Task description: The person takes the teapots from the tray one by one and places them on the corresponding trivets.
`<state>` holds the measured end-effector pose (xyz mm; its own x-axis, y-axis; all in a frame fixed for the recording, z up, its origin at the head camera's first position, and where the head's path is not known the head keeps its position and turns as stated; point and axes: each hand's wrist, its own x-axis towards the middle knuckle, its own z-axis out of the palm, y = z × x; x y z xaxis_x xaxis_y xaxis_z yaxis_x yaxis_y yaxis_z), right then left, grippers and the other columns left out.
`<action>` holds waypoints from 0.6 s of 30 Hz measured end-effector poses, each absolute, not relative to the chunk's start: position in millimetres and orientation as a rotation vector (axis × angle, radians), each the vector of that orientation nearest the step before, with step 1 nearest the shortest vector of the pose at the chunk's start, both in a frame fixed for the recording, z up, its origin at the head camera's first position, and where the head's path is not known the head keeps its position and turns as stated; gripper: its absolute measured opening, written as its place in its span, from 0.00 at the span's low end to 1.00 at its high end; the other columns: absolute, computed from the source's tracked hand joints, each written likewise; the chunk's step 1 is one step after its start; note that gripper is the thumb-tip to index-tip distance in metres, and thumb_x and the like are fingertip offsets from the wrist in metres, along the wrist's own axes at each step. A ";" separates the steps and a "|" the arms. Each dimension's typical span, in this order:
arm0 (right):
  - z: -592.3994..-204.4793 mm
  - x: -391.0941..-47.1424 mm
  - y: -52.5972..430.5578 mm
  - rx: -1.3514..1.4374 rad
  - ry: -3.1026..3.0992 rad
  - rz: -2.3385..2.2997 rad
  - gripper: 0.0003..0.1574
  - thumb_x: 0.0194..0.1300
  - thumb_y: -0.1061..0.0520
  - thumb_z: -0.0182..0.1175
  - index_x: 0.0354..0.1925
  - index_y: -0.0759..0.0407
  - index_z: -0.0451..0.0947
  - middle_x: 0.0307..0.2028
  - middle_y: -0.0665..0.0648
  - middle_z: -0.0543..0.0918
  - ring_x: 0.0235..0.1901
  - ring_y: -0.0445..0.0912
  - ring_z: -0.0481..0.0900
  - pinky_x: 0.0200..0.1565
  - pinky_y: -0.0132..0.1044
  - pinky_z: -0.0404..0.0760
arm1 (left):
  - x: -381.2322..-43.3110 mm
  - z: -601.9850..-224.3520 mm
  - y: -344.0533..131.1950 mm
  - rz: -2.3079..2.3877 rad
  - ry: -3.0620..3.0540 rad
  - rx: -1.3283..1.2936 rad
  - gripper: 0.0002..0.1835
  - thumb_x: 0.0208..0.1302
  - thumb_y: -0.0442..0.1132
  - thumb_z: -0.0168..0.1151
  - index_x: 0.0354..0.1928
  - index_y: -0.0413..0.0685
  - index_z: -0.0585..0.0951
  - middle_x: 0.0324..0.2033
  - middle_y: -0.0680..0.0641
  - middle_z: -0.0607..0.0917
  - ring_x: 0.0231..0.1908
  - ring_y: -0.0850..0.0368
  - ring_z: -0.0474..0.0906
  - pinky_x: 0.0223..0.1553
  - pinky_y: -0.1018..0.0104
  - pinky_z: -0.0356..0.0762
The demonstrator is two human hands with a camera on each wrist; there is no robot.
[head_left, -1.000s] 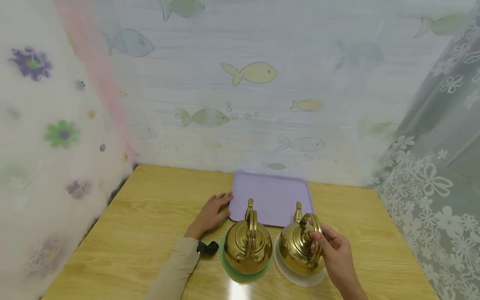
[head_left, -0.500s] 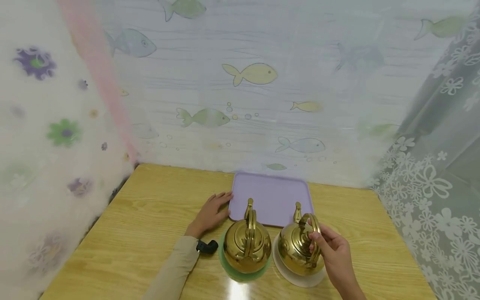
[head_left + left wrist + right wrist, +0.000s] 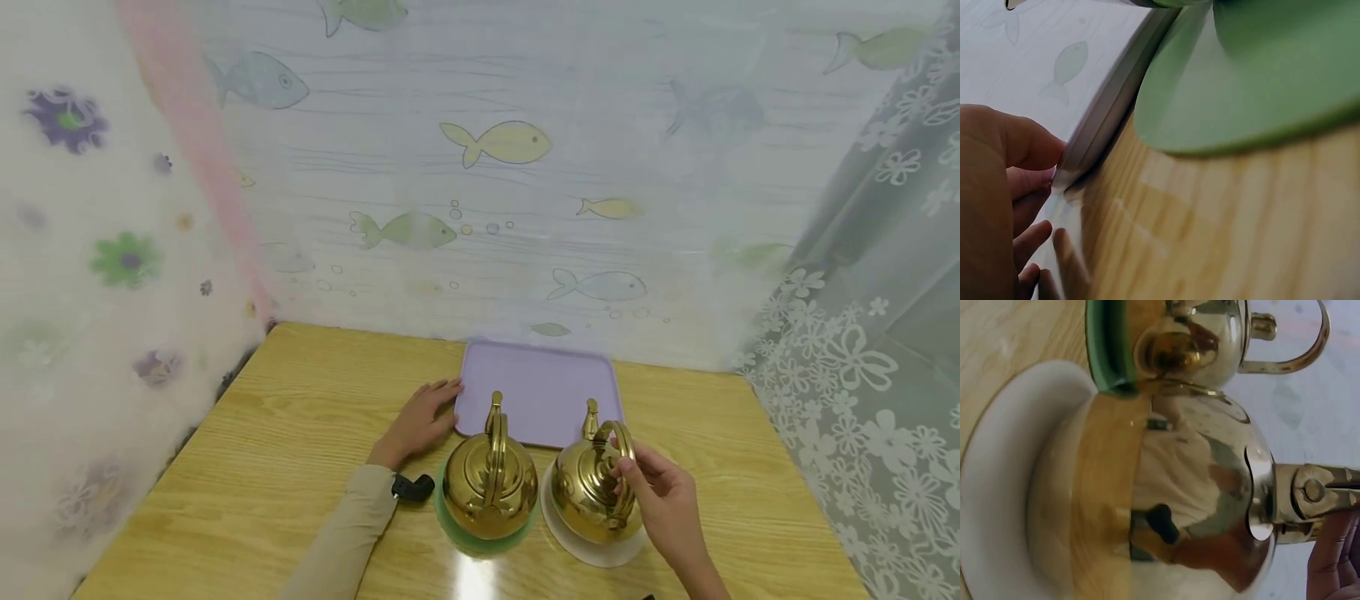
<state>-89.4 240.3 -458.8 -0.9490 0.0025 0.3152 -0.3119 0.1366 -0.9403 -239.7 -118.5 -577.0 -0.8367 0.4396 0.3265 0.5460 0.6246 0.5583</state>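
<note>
Two shiny gold kettles stand side by side in the head view. The left kettle is on a round green plate, the right kettle on a round white plate. My right hand holds the upright hoop handle of the right kettle, its thumb on the near side; the right wrist view shows the handle's hinge close by the hand. Behind the kettles lies a lilac tray. My left hand rests at its left edge, fingers outstretched, with the thumb touching the rim in the left wrist view.
A wooden table carries everything. At its back is a sheet printed with fish, and a flowered sheet hangs at the left. White lace hangs along the right side. A black device sits at the left wrist.
</note>
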 end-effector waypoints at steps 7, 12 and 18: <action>-450.5 -77.1 243.0 0.391 -2.472 1.325 0.13 0.73 0.67 0.57 0.50 0.65 0.85 0.35 0.53 0.89 0.34 0.36 0.85 0.31 0.31 0.86 | -232.7 -567.3 -122.5 -0.834 -2.780 -0.812 0.30 0.74 0.45 0.55 0.73 0.38 0.70 0.72 0.41 0.71 0.73 0.36 0.63 0.75 0.38 0.54; -449.1 -66.6 249.0 0.517 -2.566 1.012 0.11 0.69 0.65 0.64 0.48 0.56 0.84 0.38 0.49 0.87 0.37 0.35 0.83 0.31 0.32 0.86 | -220.6 -557.5 -131.8 -0.729 -2.814 -0.787 0.30 0.76 0.48 0.53 0.73 0.41 0.70 0.73 0.42 0.71 0.74 0.38 0.63 0.76 0.39 0.53; -460.5 -57.3 262.4 0.550 -2.596 0.721 0.20 0.60 0.67 0.70 0.53 0.63 0.85 0.46 0.51 0.87 0.43 0.48 0.86 0.37 0.39 0.88 | -203.3 -551.6 -145.8 -0.556 -2.832 -0.640 0.28 0.77 0.48 0.52 0.73 0.42 0.71 0.72 0.43 0.72 0.74 0.39 0.62 0.76 0.39 0.52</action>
<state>-57.3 262.4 -460.5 -0.8471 -0.2633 0.4616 -0.4637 0.7906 -0.4000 -203.3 -145.8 -551.6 -0.8901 0.3763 0.2570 0.4456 0.8370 0.3177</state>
